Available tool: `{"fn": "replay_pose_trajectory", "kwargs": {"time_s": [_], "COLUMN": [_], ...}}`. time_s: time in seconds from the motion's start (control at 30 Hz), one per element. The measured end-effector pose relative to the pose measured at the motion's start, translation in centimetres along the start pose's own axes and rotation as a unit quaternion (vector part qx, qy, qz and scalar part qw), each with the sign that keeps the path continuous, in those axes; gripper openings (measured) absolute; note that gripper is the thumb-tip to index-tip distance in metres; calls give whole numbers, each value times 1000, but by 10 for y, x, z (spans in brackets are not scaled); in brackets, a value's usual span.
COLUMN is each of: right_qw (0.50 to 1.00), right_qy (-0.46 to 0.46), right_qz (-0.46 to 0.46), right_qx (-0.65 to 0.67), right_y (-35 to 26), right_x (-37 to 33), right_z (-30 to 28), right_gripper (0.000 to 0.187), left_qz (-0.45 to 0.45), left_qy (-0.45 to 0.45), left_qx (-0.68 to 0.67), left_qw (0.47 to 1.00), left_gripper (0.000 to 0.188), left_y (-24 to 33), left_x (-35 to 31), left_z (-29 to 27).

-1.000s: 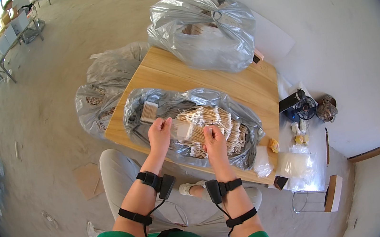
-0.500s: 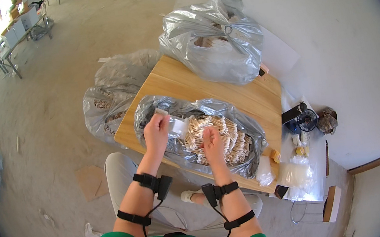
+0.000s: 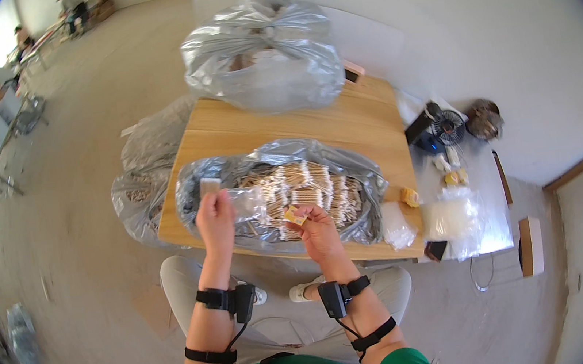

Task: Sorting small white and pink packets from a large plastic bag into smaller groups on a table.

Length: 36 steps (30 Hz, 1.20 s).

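Between the fingers of my left hand (image 3: pixel 215 220) is a clear plastic bag (image 3: pixel 247 204), stretched out toward the right. A small flat greyish-tan piece (image 3: pixel 209 186) sticks up above that hand; whether it belongs to the bag I cannot tell. My right hand (image 3: pixel 319 233) pinches a small yellow card (image 3: pixel 296 215) in front of the swabs. Beneath both hands lies an opened grey plastic sack (image 3: pixel 372 180) filled with wooden-stick cotton swabs (image 3: pixel 342 201), their white tips in rows.
A big tied grey sack (image 3: pixel 260 57) stands at the wooden table's (image 3: pixel 240 126) far end. More sacks (image 3: pixel 137 210) sit left on the floor. To the right are a yellow item (image 3: pixel 409 197), clear bags (image 3: pixel 451 218), a black fan (image 3: pixel 449 126) and a phone (image 3: pixel 435 250). People work far left.
A yellow card now shows in my right hand, which has drawn back slightly from the swabs. My left hand still holds the clear bag. The whole view has shifted and turned.
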State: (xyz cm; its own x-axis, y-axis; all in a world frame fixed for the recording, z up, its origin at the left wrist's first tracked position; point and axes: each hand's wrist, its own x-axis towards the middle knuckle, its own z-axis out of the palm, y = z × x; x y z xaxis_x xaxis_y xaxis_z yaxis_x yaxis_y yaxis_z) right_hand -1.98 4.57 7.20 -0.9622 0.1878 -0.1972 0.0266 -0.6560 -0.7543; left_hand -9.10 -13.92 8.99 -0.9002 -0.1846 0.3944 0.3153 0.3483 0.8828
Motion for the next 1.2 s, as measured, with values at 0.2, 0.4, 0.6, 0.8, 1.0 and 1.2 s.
{"fn": "replay_pose_trajectory", "kwargs": {"time_s": [0.2,0.4,0.6,0.8,1.0,1.2], "right_qw": [997,968,900,848,599,671], "right_qy": [53,204,321,353,352,368], "right_qz": [-45,-144,-195,-160,-138,-170], "right_qx": [-22,-29,-222,-361,-706,-621], "right_y": [-59,-107,-157,-167,-168,-171], "right_x": [-30,-44,-4,39,36,-8], "right_z": [-68,-181,-262,-277,-281,-249], "right_gripper": [17,16,10,10,14,12], "left_qz": [-192,-220,-226,-220,-215,-115], "left_qy": [-66,-156,-247,-320,-376,-514], "left_qx": [-187,-143,-136,-144,-146,-108], "left_qw": [961,952,932,910,890,843], "left_gripper": [25,26,25,22,21,19], "left_y": [-4,22,43,66,81,101], "left_x": [-39,-69,-99,-117,-116,-108], "left_z": [26,64,107,143,196,275]}}
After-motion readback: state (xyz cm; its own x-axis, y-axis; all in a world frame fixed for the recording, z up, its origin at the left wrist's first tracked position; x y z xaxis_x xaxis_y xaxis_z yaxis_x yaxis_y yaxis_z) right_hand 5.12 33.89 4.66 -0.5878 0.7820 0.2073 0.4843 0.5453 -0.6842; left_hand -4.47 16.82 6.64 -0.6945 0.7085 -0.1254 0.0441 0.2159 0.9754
